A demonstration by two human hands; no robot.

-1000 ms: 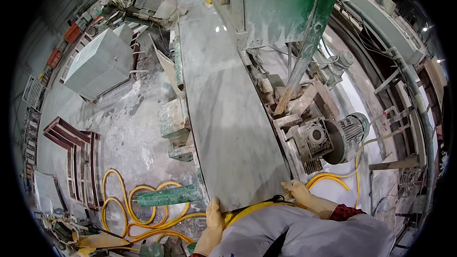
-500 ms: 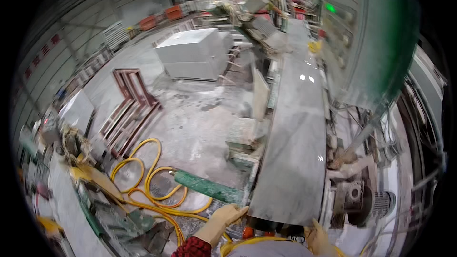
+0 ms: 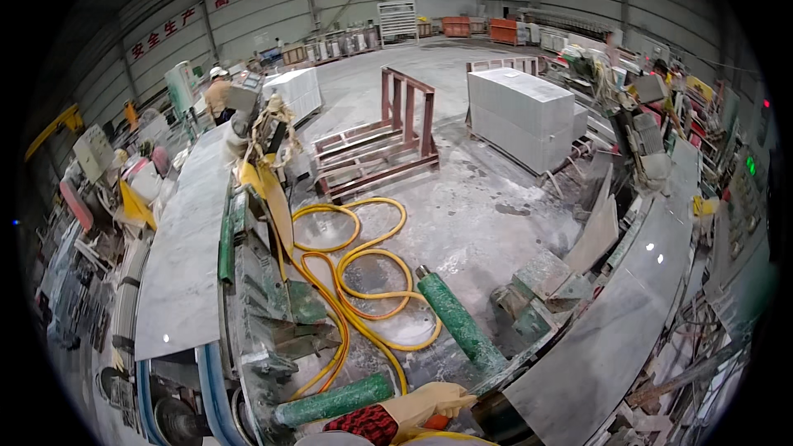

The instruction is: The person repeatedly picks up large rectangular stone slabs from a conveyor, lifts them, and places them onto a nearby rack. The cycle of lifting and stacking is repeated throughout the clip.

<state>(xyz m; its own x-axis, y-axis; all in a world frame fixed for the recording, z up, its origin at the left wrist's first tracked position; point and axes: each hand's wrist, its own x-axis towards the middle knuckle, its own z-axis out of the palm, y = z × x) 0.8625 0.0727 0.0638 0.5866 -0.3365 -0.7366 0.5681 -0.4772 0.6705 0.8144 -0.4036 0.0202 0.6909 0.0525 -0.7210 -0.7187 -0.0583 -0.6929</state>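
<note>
View has swung left since half a second ago, slab (image 3: 628, 339) now far right. Left hand (image 3: 429, 403), gloved, rests by the slab's near end, grip unclear; right hand out of view. Green roller (image 3: 460, 324) just beyond, yellow hose (image 3: 355, 281), rack (image 3: 388, 136), stone block (image 3: 520, 111) behind
</note>
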